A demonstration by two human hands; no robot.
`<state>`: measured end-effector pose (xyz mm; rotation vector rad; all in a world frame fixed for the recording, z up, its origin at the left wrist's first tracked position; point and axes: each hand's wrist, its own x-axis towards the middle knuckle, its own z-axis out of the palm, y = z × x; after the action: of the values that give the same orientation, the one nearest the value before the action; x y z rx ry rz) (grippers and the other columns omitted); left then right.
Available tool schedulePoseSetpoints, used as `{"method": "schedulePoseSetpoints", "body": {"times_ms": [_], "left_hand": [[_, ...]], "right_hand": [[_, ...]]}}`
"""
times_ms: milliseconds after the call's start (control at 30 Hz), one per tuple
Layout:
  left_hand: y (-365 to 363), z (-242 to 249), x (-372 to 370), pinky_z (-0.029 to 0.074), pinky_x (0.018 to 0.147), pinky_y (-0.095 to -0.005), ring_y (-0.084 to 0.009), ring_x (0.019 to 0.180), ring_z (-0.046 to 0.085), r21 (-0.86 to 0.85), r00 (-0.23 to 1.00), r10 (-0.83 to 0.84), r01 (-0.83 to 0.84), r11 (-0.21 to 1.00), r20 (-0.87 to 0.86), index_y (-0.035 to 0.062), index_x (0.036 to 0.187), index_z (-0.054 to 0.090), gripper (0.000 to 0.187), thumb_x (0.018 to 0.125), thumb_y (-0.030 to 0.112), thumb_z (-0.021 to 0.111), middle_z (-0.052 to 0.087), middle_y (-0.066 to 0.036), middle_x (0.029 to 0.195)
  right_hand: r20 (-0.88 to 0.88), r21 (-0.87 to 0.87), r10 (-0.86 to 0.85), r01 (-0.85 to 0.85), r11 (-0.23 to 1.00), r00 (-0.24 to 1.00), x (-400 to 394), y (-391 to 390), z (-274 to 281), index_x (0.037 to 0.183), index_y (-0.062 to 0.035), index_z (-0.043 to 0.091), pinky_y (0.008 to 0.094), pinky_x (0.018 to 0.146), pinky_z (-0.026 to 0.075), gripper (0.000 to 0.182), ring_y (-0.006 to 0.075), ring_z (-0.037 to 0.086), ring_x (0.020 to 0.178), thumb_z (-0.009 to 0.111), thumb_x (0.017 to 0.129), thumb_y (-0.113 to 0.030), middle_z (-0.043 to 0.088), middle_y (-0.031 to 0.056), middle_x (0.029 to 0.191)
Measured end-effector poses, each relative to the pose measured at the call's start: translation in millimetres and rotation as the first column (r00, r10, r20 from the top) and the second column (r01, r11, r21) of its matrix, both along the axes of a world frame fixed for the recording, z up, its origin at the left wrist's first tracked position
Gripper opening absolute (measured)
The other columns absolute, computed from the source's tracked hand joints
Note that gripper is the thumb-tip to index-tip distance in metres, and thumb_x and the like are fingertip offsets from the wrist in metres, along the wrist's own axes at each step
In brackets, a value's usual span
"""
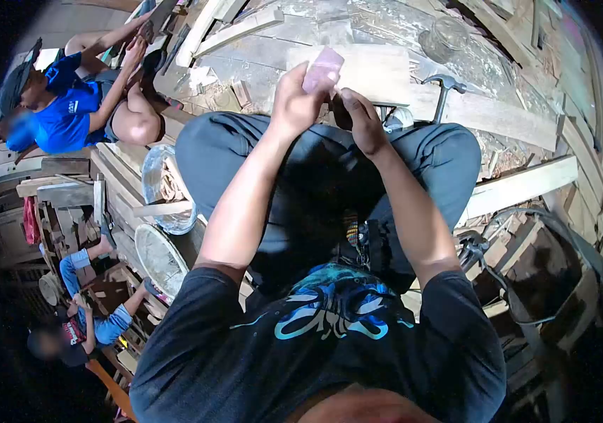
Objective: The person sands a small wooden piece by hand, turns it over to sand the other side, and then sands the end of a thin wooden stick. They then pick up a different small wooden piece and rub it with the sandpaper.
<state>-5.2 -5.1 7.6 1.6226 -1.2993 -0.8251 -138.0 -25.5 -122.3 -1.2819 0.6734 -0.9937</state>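
My left hand (pixel 297 102) is closed on a flat pinkish piece (pixel 323 69), pale and slightly shiny; its exact kind does not show. Close beside it, my right hand (pixel 363 121) has its fingers curled in at the lower edge of that piece. What lies between the right fingertips is hidden. Both hands are above my crossed legs. Under and beyond them lies a pale wooden board (pixel 384 72). To the right of my right hand a claw hammer (pixel 444 95) rests with its head pointing away from me.
A glass-like jar (pixel 445 39) stands at the back. Planks (pixel 527 185) lie to the right. On my left are a tub with wood shavings (pixel 162 185) and a pale bucket (pixel 159 257). One person in a blue shirt (pixel 69 102) sits at left, another person (pixel 97 321) further down.
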Motion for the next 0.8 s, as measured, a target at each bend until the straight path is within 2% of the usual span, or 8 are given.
{"method": "schedulePoseSetpoints", "body": {"times_ms": [67,167,267,367,500,667,767,800], "left_hand": [[0.0,-6.4,0.5,0.048,0.059,-0.0291,-0.0142,0.062,0.061,-0.008,0.999,0.012,-0.013,1.0,-0.038,-0.0014,0.09,0.064,0.024,0.09,0.022,0.066,0.065,-0.008,0.068],[1.9,-6.5,-5.4,0.049,0.061,-0.0296,-0.016,0.063,0.063,-0.137,0.991,-0.028,0.046,0.99,0.128,-0.0014,0.093,0.065,0.022,0.09,0.021,0.064,0.066,-0.008,0.07],[-2.9,-4.5,-4.1,0.05,0.068,-0.0315,-0.0192,0.072,0.066,0.01,0.997,0.044,-0.045,0.999,0.057,-0.0007,0.101,0.066,0.024,0.09,0.021,0.062,0.069,-0.012,0.079],[-2.6,-24.6,3.3,0.05,0.069,-0.0327,-0.021,0.074,0.067,-0.093,0.985,-0.032,0.048,0.994,0.167,-0.0009,0.102,0.066,0.027,0.091,0.024,0.063,0.069,-0.014,0.081],[-1.4,-2.9,-4.3,0.051,0.07,-0.0337,-0.0249,0.077,0.069,-0.02,0.992,0.067,-0.065,0.998,0.106,-0.0013,0.102,0.065,0.028,0.091,0.024,0.063,0.069,-0.017,0.082],[-1.2,-12.0,-0.3,0.051,0.075,-0.0345,-0.0259,0.083,0.068,-0.031,0.975,0.001,0.006,1.0,0.222,-0.0001,0.103,0.066,0.025,0.091,0.022,0.063,0.069,-0.017,0.088],[-4.1,-16.0,-2.6,0.044,0.059,-0.0249,-0.0069,0.065,0.054,-0.093,0.996,0.011,-0.002,0.996,0.092,-0.0008,0.103,0.064,0.022,0.095,0.019,0.062,0.061,0.0,0.073],[-2.7,-14.4,-0.5,0.043,0.059,-0.0243,-0.0064,0.065,0.053,-0.043,0.99,-0.006,0.012,0.999,0.139,-0.0004,0.103,0.064,0.022,0.095,0.019,0.061,0.061,0.001,0.074]], "right_hand": [[0.021,0.072,0.048,-0.049,0.996,0.999,-3.1,-1.7,-1.7,0.115,0.0032,0.06,0.0302,0.092,0.046,0.037,0.0179,0.06,0.102,0.048,0.102,-0.029,0.065,0.0146,0.105],[0.016,0.098,0.063,-0.064,0.993,0.998,-10.4,0.0,13.9,0.116,0.0038,0.058,0.0312,0.09,0.046,0.038,0.0192,0.06,0.099,0.047,0.103,-0.03,0.065,0.0148,0.103],[-0.017,0.08,-0.006,0.007,0.997,1.0,-10.6,4.9,22.9,0.117,0.004,0.057,0.0326,0.091,0.045,0.039,0.0214,0.06,0.099,0.047,0.103,-0.031,0.065,0.0153,0.103],[-0.06,0.101,0.005,0.001,0.995,0.998,-9.4,4.5,26.6,0.12,0.0036,0.056,0.0343,0.095,0.043,0.043,0.0233,0.059,0.105,0.046,0.102,-0.034,0.064,0.0169,0.108],[-0.084,0.13,-0.005,0.016,0.991,0.996,-9.7,8.6,38.5,0.122,0.0048,0.057,0.0346,0.097,0.042,0.048,0.0245,0.059,0.108,0.045,0.102,-0.037,0.064,0.0184,0.113],[-0.049,0.151,0.085,-0.076,0.986,0.995,-11.8,1.8,27.8,0.121,0.0052,0.058,0.0345,0.098,0.041,0.05,0.0256,0.058,0.109,0.043,0.102,-0.038,0.064,0.0189,0.113],[-0.044,0.156,0.06,-0.052,0.986,0.997,-9.7,1.4,25.6,0.121,0.005,0.058,0.0345,0.098,0.041,0.05,0.026,0.058,0.109,0.043,0.102,-0.039,0.064,0.0192,0.113],[-0.032,0.156,0.044,-0.039,0.987,0.999,-7.7,2.5,26.2,0.121,0.0049,0.058,0.0345,0.098,0.041,0.051,0.0261,0.058,0.109,0.043,0.102,-0.04,0.064,0.0193,0.112]]}}
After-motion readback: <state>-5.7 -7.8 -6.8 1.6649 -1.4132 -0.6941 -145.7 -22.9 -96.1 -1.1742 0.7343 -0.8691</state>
